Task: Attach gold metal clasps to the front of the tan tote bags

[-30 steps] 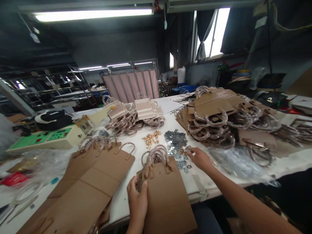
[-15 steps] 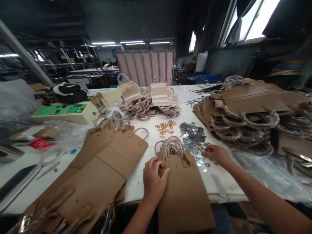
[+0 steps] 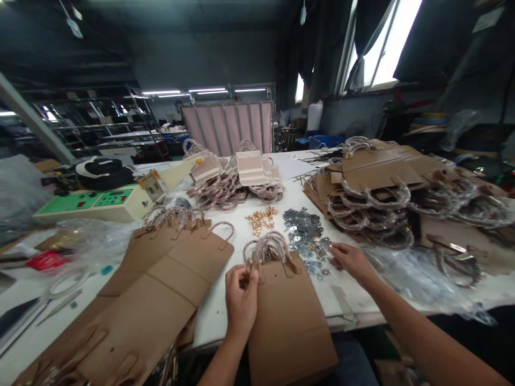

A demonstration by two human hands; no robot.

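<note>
A brown bag panel [image 3: 287, 316] with plastic-wrapped handles [image 3: 271, 246] lies in front of me, its lower part past the table's front edge. My left hand [image 3: 241, 295] grips its upper left edge, with the thumb in front and the fingers curled. To the right, my right hand [image 3: 350, 261] is at the edge of a heap of flat grey metal pieces [image 3: 303, 228]. Its thumb and fingertips are pinched together; whatever they hold is too small to make out. Small gold-coloured metal fasteners [image 3: 262, 219] lie in a pile left of the grey heap.
More brown panels [image 3: 181, 281] overlap on my left, and a tall stack of them [image 3: 378, 171] stands at the right. Pale handled pieces [image 3: 253, 169] are piled at the back. A green-topped machine [image 3: 104, 201] and clear plastic film [image 3: 422, 279] also occupy the table.
The view has tilted up and turned slightly right. My left thumb has closed against the panel's edge. My right hand stays by the grey pieces, its fingertips now pinched at their edge.
</note>
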